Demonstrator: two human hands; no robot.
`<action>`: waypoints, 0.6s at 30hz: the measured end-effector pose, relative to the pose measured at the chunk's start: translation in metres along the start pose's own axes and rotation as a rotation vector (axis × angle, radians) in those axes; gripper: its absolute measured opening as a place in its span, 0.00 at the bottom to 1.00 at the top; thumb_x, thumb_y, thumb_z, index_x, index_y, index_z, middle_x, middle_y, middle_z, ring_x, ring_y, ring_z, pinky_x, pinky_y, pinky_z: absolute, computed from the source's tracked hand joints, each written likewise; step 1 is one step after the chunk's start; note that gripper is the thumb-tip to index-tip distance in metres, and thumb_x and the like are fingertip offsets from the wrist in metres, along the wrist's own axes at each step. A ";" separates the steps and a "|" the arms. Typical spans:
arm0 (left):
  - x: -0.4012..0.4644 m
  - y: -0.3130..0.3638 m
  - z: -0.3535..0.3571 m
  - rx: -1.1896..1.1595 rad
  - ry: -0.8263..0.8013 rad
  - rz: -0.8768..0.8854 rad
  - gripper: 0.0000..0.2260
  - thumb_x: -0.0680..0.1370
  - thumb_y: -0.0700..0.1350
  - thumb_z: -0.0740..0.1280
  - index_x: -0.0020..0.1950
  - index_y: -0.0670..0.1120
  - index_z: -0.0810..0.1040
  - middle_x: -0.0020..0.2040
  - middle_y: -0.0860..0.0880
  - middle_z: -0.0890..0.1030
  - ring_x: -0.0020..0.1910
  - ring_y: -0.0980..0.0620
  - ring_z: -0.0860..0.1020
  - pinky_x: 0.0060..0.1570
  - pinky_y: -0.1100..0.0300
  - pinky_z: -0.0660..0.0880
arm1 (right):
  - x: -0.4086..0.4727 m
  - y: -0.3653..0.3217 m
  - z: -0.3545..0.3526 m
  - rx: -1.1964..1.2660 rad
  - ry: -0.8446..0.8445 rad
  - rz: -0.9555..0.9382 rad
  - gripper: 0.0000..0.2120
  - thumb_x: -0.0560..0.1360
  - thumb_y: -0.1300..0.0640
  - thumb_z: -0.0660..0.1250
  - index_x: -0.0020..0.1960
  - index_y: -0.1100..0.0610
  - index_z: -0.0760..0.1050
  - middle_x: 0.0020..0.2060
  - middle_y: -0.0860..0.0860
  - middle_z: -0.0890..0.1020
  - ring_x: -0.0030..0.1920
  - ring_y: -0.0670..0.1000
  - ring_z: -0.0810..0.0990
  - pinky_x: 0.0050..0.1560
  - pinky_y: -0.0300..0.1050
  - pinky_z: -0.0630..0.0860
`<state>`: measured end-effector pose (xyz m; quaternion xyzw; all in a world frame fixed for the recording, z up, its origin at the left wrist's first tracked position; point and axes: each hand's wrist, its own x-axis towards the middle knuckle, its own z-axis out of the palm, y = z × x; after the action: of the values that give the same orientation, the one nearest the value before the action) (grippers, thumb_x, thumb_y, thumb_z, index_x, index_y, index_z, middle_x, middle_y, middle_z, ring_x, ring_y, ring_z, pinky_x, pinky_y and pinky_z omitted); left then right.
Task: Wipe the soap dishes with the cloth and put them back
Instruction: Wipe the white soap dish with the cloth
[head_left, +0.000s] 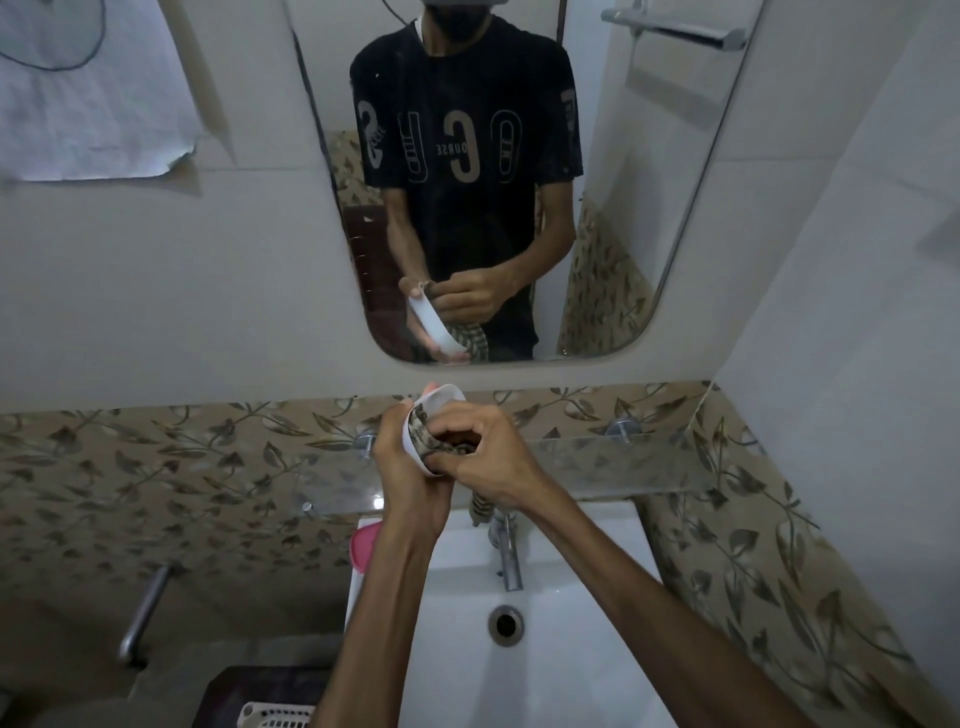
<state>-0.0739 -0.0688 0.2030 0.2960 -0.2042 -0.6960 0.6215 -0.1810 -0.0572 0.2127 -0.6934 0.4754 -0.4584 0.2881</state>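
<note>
White soap dish (440, 402) held up over back edge of basin (597, 649), above tap (508, 551). Left hand (402, 467) grasping dish from beneath, tilted on edge. Right hand (480, 449) clenched round patterned cloth (423, 434), pressing it into dish hollow; cloth tail hanging toward tap. Pink soap dish (363, 545) resting at left edge of basin. Glass shelf (597, 460) just behind hands.

Risks: wet dish slipping from grip, dropping into basin; dangling cloth snagging tap; elbow nudging pink dish off edge.
</note>
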 end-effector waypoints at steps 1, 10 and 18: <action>0.000 0.001 0.002 0.008 0.013 0.000 0.11 0.73 0.52 0.70 0.44 0.45 0.86 0.41 0.46 0.82 0.42 0.49 0.82 0.42 0.57 0.81 | 0.000 0.001 0.001 0.036 0.028 -0.013 0.12 0.67 0.69 0.76 0.50 0.61 0.87 0.47 0.47 0.87 0.49 0.48 0.87 0.56 0.47 0.84; -0.017 -0.006 0.010 -0.048 0.017 0.019 0.15 0.82 0.48 0.60 0.56 0.41 0.82 0.49 0.43 0.83 0.50 0.48 0.82 0.52 0.56 0.79 | 0.006 0.012 -0.002 -0.218 0.272 -0.029 0.12 0.70 0.65 0.78 0.53 0.59 0.87 0.49 0.51 0.88 0.49 0.47 0.81 0.52 0.41 0.75; -0.030 -0.016 0.015 -0.093 0.045 -0.033 0.17 0.81 0.50 0.60 0.57 0.40 0.83 0.50 0.42 0.84 0.50 0.45 0.83 0.51 0.53 0.78 | -0.015 0.014 -0.015 -0.418 0.334 -0.014 0.16 0.70 0.65 0.75 0.56 0.56 0.86 0.50 0.50 0.87 0.49 0.54 0.85 0.50 0.48 0.82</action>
<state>-0.0941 -0.0386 0.2079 0.2855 -0.1526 -0.7082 0.6274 -0.2023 -0.0476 0.2021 -0.6557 0.5960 -0.4604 0.0530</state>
